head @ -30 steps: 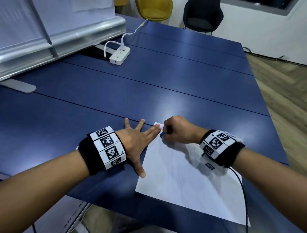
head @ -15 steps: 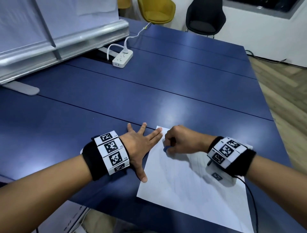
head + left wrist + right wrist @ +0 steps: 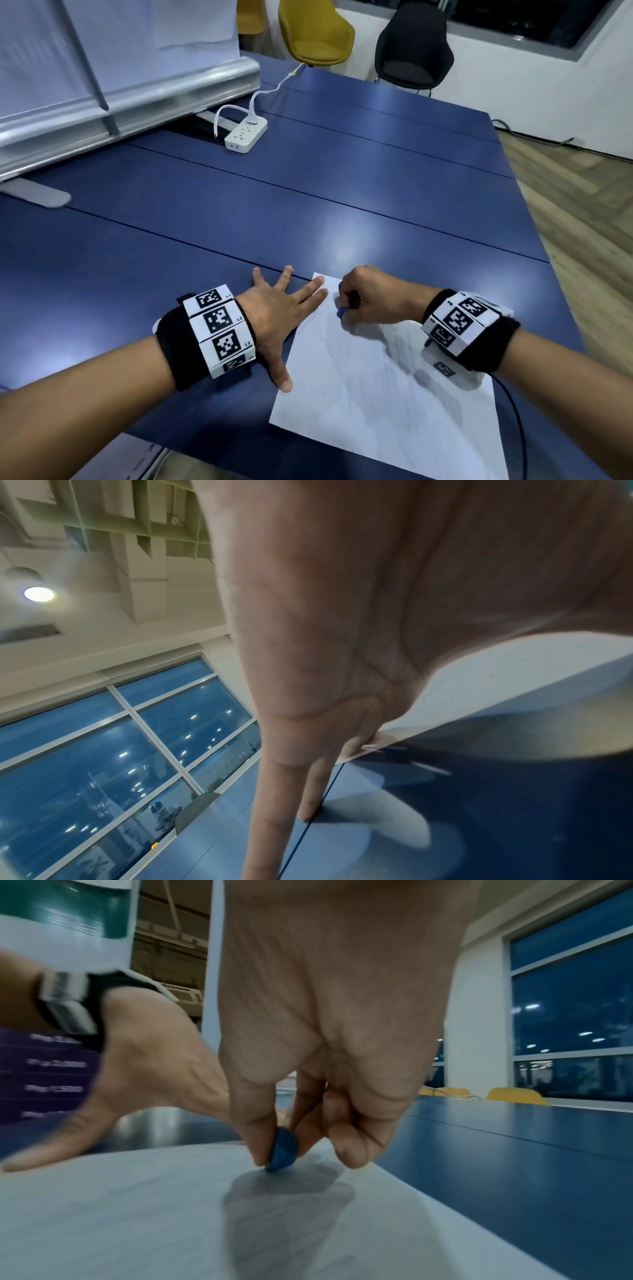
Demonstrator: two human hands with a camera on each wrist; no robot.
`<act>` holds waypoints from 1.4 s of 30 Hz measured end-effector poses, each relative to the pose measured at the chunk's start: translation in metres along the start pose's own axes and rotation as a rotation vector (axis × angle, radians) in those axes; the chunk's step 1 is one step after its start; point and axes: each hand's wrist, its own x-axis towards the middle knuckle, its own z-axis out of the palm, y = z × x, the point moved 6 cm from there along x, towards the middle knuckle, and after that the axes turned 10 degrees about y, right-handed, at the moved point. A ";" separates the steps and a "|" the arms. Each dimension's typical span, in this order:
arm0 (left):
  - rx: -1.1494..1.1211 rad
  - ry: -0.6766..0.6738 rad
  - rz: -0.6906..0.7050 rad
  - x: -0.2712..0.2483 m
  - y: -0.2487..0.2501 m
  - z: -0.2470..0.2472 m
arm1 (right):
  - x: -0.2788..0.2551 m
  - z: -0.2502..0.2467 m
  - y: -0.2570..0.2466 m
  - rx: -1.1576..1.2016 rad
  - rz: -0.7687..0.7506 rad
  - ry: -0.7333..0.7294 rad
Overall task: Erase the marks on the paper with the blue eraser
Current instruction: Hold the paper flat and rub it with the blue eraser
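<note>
Right hand (image 3: 368,296) has the blue eraser (image 3: 281,1150) pinched and pressed down near the paper's (image 3: 394,404) far corner while the flat left hand (image 3: 274,313) pins the edge, and I'd guess loads remains since faint marks cover the sheet.

White power strip (image 3: 245,134) on blue table (image 3: 342,192), yellow chair (image 3: 317,31), black chair (image 3: 412,48)
</note>
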 end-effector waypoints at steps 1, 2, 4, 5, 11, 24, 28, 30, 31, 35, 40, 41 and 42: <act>0.000 -0.001 0.003 0.000 0.000 0.000 | 0.000 0.000 0.000 -0.012 0.002 -0.011; 0.003 -0.004 0.005 0.000 -0.001 -0.001 | 0.001 -0.004 0.002 -0.020 0.014 0.009; 0.009 -0.008 0.006 0.000 0.000 -0.001 | 0.003 -0.011 0.007 -0.019 0.046 0.083; 0.010 -0.010 0.004 0.001 0.000 -0.001 | 0.003 -0.011 0.006 -0.015 0.046 0.087; 0.027 -0.013 -0.009 -0.001 0.002 -0.004 | -0.004 -0.002 -0.006 -0.031 -0.005 0.004; 0.031 -0.012 -0.033 0.000 0.006 -0.007 | -0.035 0.018 -0.017 0.088 -0.004 -0.076; 0.028 -0.011 -0.033 -0.001 0.005 -0.007 | -0.043 0.027 -0.028 0.035 -0.051 -0.202; 0.024 -0.011 -0.030 0.000 0.005 -0.008 | -0.037 0.014 -0.023 0.035 -0.035 -0.044; 0.019 -0.010 -0.030 0.000 0.005 -0.008 | -0.039 0.014 -0.024 0.047 -0.039 -0.017; 0.006 -0.009 -0.039 0.000 0.004 -0.006 | -0.066 0.043 -0.045 0.095 -0.149 -0.269; 0.020 -0.016 -0.053 0.002 0.003 -0.006 | -0.063 0.033 -0.039 0.091 -0.124 -0.091; 0.016 -0.017 -0.056 0.002 0.003 -0.006 | -0.070 0.038 -0.042 0.092 -0.151 -0.116; 0.013 -0.016 -0.057 0.002 0.002 -0.006 | -0.077 0.045 -0.048 0.090 -0.182 -0.171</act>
